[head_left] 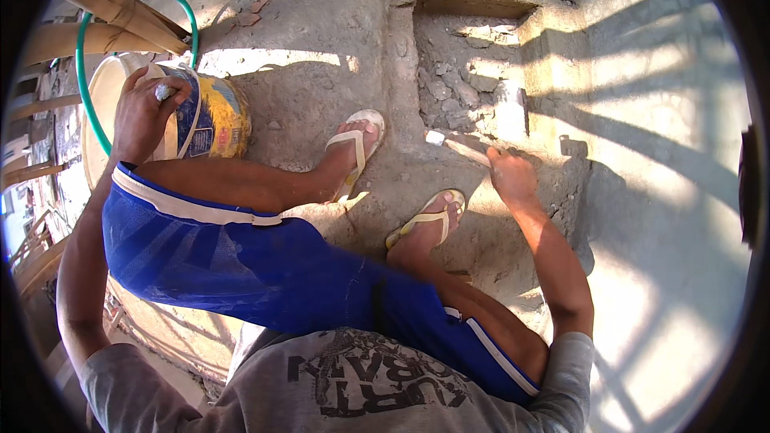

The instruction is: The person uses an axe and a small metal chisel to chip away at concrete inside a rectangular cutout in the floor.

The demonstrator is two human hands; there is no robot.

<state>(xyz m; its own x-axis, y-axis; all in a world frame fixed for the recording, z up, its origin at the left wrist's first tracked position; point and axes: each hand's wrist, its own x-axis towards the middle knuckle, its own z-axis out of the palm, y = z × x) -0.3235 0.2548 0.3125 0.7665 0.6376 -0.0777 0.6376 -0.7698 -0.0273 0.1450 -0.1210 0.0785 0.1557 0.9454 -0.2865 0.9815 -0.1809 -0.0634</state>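
Held up over a large paint-type bucket [228, 112], my left hand [147, 116] is closed around a small pale grey lump [164, 92]. The bucket has a yellow and blue side and lies tilted, its mouth toward the left. My right hand [515, 178] grips a wooden-handled tool [467, 149]. Its short, bright end [435, 138] rests at or just above the near left corner of a rectangular pit [405, 72] in the concrete. Broken grey rubble [457, 88] lies inside the pit. The tool's exact kind cannot be made out.
A green hose [82, 72] loops over the bucket beside bamboo poles [120, 12]. My sandalled feet [357, 148] stand on rough concrete between bucket and pit. A smooth grey wall [658, 152] rises on the right. Red brick bits [261, 4] lie farther back.
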